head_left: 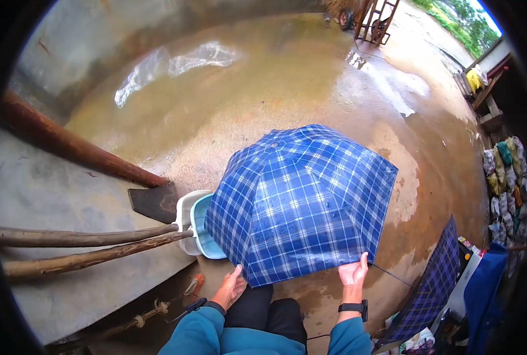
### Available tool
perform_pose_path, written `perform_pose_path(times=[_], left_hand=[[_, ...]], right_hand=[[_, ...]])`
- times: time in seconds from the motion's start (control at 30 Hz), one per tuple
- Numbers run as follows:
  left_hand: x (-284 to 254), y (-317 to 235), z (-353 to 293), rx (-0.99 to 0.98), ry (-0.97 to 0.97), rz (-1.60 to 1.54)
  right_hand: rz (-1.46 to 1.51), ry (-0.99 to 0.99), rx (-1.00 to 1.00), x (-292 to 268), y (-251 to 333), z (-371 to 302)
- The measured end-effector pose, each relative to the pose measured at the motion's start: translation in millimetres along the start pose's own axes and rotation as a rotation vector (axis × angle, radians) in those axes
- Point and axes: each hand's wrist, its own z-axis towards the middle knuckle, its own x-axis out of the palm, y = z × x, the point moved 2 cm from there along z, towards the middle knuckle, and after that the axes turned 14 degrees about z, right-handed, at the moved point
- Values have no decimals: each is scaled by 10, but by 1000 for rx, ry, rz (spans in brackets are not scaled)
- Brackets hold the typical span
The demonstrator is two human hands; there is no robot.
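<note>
An opened blue umbrella [299, 201] with a white plaid pattern is spread in front of me, its canopy facing up and away and looking wet. At its near left corner, my left hand [233, 288] is closed on the canopy edge, thumb on top. My right hand [353, 273] pinches the near right edge, with its fingers partly behind the cloth. Handle and shaft are hidden beneath the canopy. Just left of the umbrella, and partly covered by it, are a light blue plastic scoop [203, 228] and a white one [186, 207], both on wooden poles.
Wooden poles [97, 251] lean over a concrete slab [68, 195] at left. A rusty pipe [80, 145] runs above it. Water pools on the floor [216, 118]. A dark plaid umbrella [432, 290] stands at right, near stacked sacks [506, 183]. A hand truck [379, 23] stands far back.
</note>
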Motion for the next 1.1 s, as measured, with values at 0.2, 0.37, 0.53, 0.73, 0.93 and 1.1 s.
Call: perform_pose_path(times=[0.2,0.37,0.53,0.73,0.93,1.1], left_hand=[[471,-174,135,165,234,-344],[822,-286,437,423,227,-771],[885,-329,1112,524,352,-838],[1156,-1163,1576,835,226,-840],[1875,-1838,2347,1007,433,-731],[2124,-2169,3293,853,533,-399]], right_hand=[[7,255,-47,573,187,44],[-166,460,-116,1198,343,110],[-193,682,-198,912,159,54],[-121,895,-375,141,207,356],[-41,948,-557,-999,489,1094],[159,707,-625,-2119,478,2106]])
